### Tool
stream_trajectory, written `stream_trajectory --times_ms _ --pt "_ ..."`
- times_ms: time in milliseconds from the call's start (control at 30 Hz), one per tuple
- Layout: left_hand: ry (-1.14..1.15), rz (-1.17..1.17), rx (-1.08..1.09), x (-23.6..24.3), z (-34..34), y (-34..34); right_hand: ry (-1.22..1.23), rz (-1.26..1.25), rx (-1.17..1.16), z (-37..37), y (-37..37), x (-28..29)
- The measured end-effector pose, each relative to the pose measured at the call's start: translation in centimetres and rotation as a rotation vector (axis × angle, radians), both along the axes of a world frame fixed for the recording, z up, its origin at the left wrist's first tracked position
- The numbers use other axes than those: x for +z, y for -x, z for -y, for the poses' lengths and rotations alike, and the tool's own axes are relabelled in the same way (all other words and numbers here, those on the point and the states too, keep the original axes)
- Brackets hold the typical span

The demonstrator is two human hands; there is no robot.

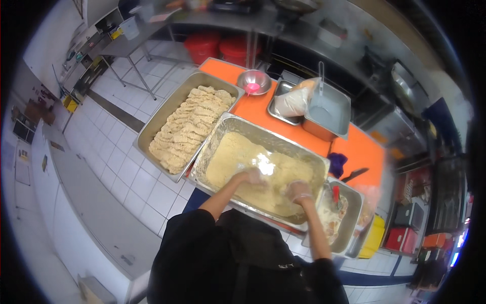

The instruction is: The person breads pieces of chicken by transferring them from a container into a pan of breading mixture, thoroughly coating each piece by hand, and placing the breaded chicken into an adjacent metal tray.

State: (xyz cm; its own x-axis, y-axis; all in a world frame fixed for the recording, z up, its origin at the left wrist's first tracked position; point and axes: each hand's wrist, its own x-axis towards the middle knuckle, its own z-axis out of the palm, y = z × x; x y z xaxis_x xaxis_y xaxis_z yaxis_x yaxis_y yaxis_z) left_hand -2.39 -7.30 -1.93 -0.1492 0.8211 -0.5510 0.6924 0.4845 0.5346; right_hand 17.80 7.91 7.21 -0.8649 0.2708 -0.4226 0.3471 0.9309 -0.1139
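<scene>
A deep metal pan (298,143) of pale yellow breading flour (235,152) is in front of me. My left hand (251,176), in a clear plastic glove, reaches into the flour near the pan's middle. Farther right in the same pan is my right hand (298,191), also gloved. The fingers of both hands are blurred and partly hidden in the flour, so I cannot make out a held piece. To the left, a metal tray (147,129) holds overlapping rows of breaded pieces (187,126). A smaller pan (353,213) on the right contains raw-looking floured pieces (331,215) and a red-handled utensil (336,193).
The pans rest on an orange tabletop (354,147). Behind them are a metal bowl (260,81), a plastic bag of powder (293,103) and a deep container (334,101) with a long-handled tool. A black-handled knife (355,175) lies at right, beside purple cloth-like material (337,163).
</scene>
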Motion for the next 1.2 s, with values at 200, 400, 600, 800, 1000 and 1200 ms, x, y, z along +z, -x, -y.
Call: stream_trajectory --times_ms 200,400,600,800,1000,1200 --pt "-0.417 0.258 0.433 5.8 1.1 0.4 0.212 -0.276 -0.121 -1.7 -1.5 4.9" --pt "-0.46 0.44 0.589 8.8 0.7 -0.5 0.354 -0.315 -0.09 0.6 1.3 9.7" --pt "-0.697 1.489 0.934 8.4 2.0 -4.3 0.383 -0.374 -0.188 3.2 6.7 9.5" --pt "-0.618 1.43 0.861 8.1 6.0 1.1 0.435 -0.645 -0.385 6.6 13.2 9.5" --pt "-0.588 0.779 0.824 14.4 9.8 14.6 0.362 -0.96 -0.747 7.7 14.7 5.8" --pt "-0.803 0.151 0.693 22.2 9.0 28.6 0.42 -0.727 -0.762 10.9 14.7 1.0"
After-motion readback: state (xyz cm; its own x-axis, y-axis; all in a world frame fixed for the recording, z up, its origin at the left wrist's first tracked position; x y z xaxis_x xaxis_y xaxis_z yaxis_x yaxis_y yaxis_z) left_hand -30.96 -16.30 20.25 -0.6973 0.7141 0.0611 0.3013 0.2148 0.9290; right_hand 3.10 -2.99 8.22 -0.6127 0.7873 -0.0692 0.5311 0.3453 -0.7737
